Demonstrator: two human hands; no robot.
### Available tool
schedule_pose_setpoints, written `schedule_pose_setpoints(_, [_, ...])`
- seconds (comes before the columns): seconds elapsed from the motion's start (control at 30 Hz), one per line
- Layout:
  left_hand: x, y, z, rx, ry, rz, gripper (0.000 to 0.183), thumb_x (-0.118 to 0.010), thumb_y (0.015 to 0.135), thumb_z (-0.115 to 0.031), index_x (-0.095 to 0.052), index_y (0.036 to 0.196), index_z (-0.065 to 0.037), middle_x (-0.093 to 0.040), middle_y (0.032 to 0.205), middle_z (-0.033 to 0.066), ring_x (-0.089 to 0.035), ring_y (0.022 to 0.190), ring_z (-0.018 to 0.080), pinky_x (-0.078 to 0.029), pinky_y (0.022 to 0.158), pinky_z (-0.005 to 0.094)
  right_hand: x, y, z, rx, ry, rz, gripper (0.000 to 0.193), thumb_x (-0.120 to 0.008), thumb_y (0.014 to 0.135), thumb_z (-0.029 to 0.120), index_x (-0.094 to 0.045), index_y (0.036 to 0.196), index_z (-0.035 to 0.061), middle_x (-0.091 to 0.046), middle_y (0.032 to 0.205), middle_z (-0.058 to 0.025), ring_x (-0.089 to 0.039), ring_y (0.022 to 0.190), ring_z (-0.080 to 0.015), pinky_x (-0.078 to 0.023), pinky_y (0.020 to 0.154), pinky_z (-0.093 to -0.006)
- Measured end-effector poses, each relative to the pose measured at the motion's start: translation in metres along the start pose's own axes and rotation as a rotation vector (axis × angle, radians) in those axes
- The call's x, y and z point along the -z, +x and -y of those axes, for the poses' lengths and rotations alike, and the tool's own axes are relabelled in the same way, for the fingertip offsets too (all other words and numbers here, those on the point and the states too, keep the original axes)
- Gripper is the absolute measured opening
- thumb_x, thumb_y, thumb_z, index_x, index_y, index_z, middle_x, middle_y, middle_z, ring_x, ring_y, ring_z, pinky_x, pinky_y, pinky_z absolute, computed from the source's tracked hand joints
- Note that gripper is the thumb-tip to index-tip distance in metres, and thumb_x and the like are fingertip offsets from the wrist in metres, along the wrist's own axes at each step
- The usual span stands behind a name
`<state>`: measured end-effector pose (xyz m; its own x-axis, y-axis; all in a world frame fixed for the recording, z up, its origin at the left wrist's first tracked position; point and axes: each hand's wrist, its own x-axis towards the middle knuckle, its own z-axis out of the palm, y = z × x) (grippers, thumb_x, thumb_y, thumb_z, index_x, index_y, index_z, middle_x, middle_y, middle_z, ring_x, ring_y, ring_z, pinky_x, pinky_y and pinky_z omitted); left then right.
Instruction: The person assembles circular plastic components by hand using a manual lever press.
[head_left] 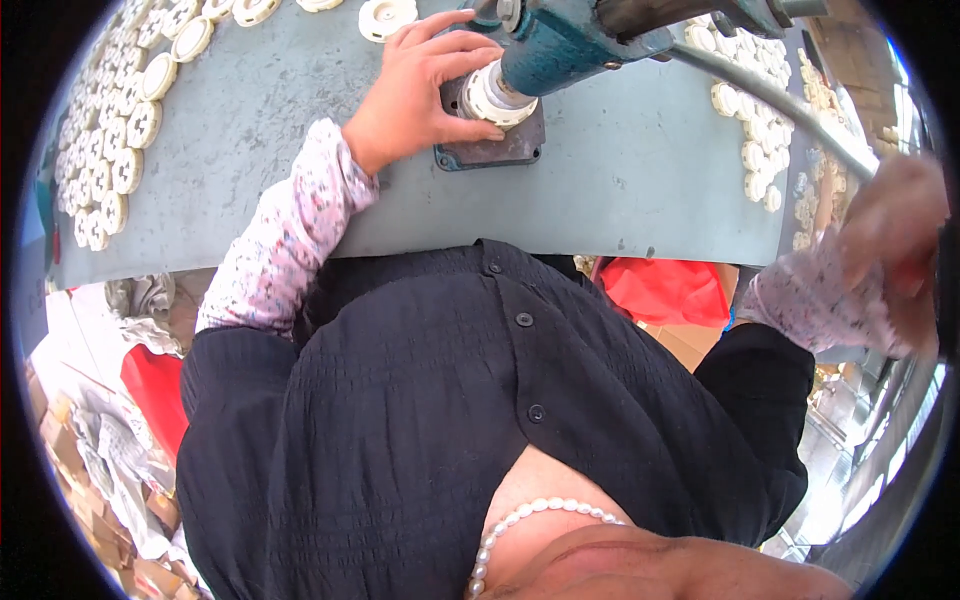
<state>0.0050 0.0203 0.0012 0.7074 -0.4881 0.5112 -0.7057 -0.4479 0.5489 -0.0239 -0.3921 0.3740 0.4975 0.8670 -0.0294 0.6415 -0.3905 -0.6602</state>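
A teal hand press stands at the table's far middle, its ram down on a round cream plastic part. The part rests on the dark square base plate. My left hand curves around the part from the left, thumb on the near side and fingers on the far side. Out at the far right, my right hand is blurred by motion, closed around the end of the press's long metal lever. Something red shows by its palm. Patterned sleeve covers sit on both forearms.
Many round cream parts crowd the left side of the grey table. Others lie along the right side. Under the table's near edge is red material. Cardboard and crumpled wrapping lie on the floor at left.
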Motion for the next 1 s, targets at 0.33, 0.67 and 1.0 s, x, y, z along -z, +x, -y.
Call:
schedule_pose_setpoints(0.33, [-0.016, -0.013, -0.036, 0.202, 0.084, -0.156, 0.071, -0.095, 0.068, -0.034, -0.073, 0.132, -0.011, -0.067, 0.138, 0.0071, -0.047, 0.146, 0.0368, -0.031, 0.121, 0.053, -0.176, 0.085, 0.016, -0.043, -0.09, 0.173, 0.031, -0.077, 0.095, 0.033, -0.066, 0.074, 0.0126, -0.059, 0.067, -0.0006, -0.059, 0.047, -0.0212, -0.046, 0.043, -0.0355])
schedule_pose_setpoints(0.67, [-0.037, -0.015, -0.031, 0.277, -0.171, -0.31, 0.08, -0.097, 0.064, -0.039, -0.069, 0.135, -0.012, -0.064, 0.141, 0.0068, -0.043, 0.147, 0.0378, -0.029, 0.121, 0.0527, -0.351, 0.102, -0.139, 0.154, -0.463, -0.499, 0.04, -0.085, 0.081, 0.019, -0.049, 0.064, 0.0109, -0.047, 0.066, -0.004, -0.052, 0.052, -0.023, -0.041, 0.047, -0.0397])
schedule_pose_setpoints(1.0, [0.014, 0.008, -0.014, 0.157, -0.397, 0.053, 0.058, -0.093, 0.066, -0.026, -0.074, 0.115, -0.001, -0.068, 0.121, 0.0121, -0.051, 0.14, 0.0378, -0.039, 0.117, 0.046, -0.136, 0.061, -0.071, 0.314, 0.286, -0.706, 0.028, -0.061, 0.1, 0.022, -0.061, 0.121, 0.0027, -0.071, 0.109, -0.0191, -0.07, 0.085, -0.0219, -0.055, 0.074, -0.0334])
